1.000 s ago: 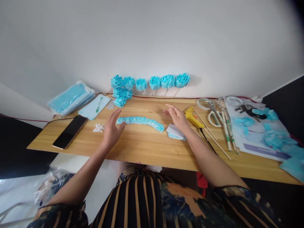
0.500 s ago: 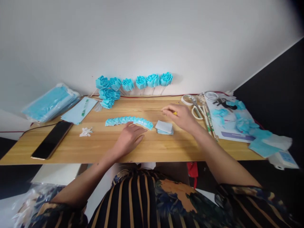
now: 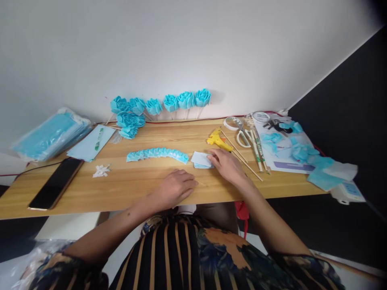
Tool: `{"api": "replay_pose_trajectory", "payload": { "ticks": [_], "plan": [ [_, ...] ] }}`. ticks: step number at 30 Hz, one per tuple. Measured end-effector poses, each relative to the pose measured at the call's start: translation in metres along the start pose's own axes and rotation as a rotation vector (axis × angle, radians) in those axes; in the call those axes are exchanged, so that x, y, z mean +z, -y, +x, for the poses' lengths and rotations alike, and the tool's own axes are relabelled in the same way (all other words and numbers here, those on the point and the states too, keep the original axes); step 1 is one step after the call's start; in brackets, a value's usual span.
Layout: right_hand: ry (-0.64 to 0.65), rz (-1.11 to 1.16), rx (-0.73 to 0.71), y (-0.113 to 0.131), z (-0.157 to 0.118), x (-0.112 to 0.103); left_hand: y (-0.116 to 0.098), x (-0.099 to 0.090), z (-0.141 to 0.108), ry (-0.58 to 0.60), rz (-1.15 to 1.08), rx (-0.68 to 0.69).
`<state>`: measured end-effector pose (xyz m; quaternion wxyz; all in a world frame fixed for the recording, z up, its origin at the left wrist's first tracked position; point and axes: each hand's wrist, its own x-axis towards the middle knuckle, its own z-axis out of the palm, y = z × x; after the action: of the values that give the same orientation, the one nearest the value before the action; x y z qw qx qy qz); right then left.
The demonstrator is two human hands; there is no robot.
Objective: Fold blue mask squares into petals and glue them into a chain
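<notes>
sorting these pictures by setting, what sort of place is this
Probably a craft workspace: a wooden table holds a yellow glue gun and white-handled scissors, with blue flowers on sticks along its back edge.

Head-worn camera faces forward and down over the desk [image 3: 175,135], seemingly close

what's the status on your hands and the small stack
Right hand at right edge of small stack, grip unclear. Left hand palm-down, no object visible in it. Yellow glue gun lies just beyond right hand.
</notes>
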<state>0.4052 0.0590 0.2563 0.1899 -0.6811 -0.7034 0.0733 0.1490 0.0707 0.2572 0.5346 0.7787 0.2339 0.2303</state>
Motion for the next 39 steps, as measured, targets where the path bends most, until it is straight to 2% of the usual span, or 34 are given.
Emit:
{"api": "replay_pose_trajectory", "payload": {
  "ticks": [3,5,7,10,13,17,21,25,29,34,39],
  "plan": [
    [-0.141,-0.052,-0.044,0.007,0.005,-0.004,0.004,-0.019,-0.003,-0.075,0.086,-0.015],
    [-0.143,-0.041,-0.094,0.014,0.013,-0.006,0.004,-0.036,0.001,-0.163,0.215,-0.01],
    [-0.043,-0.04,-0.155,0.025,0.027,-0.004,0.004,-0.052,0.011,-0.258,0.336,-0.005],
    [0.132,-0.08,-0.237,0.042,0.053,0.002,0.007,-0.066,0.032,-0.299,0.455,-0.028],
    [0.243,-0.08,-0.241,0.053,0.076,0.005,0.019,-0.07,0.046,-0.372,0.427,-0.039],
    [0.389,-0.005,-0.251,0.053,0.091,0.005,0.038,-0.071,0.042,-0.499,0.377,-0.042],
    [0.424,0.047,-0.254,0.051,0.095,0.014,0.043,-0.076,0.033,-0.464,0.533,-0.067],
    [0.393,0.041,-0.273,0.051,0.094,0.024,0.039,-0.078,0.032,-0.381,0.672,-0.077],
    [0.35,0.09,-0.257,0.048,0.093,0.028,0.04,-0.076,0.033,-0.371,0.779,-0.078],
    [0.3,0.333,-0.171,0.044,0.093,0.03,0.04,-0.075,0.031,-0.348,0.801,-0.057],
    [0.243,0.591,-0.044,0.04,0.094,0.039,0.034,-0.074,0.029,-0.234,0.748,0.0]
  ]
}}
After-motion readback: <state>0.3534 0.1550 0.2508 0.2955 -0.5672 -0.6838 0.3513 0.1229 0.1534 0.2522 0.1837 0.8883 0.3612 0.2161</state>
